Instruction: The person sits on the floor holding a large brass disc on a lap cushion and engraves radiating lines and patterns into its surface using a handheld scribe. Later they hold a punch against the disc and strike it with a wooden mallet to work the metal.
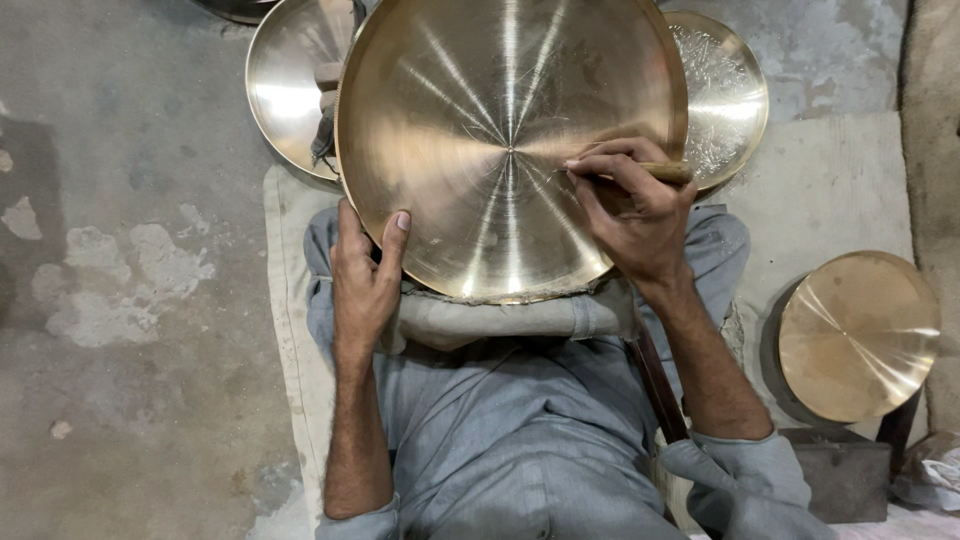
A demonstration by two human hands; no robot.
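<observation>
1. Large brass plate [500, 140]: round, shallow, brushed gold surface with radial glare streaks; it rests tilted on the person's cloth-covered lap, rim toward the body.
2. Right hand [635, 215]: fingers pressed together, pinching a wooden-handled tool [665, 172]. The tool's long axis runs roughly horizontal, handle out to the right, working end under the fingertips on the plate's right half.
3. Left hand [365, 275]: grips the plate's lower-left rim, thumb lying on the face, fingers hidden behind.
4. The right hand is nearer the plate's centre; the left is at the edge only.
5. Beside: plain brass plate [290, 85] upper left, engraved plate [725, 95] upper right, brass disc [858, 335] at right, on the concrete floor [120, 300].
</observation>
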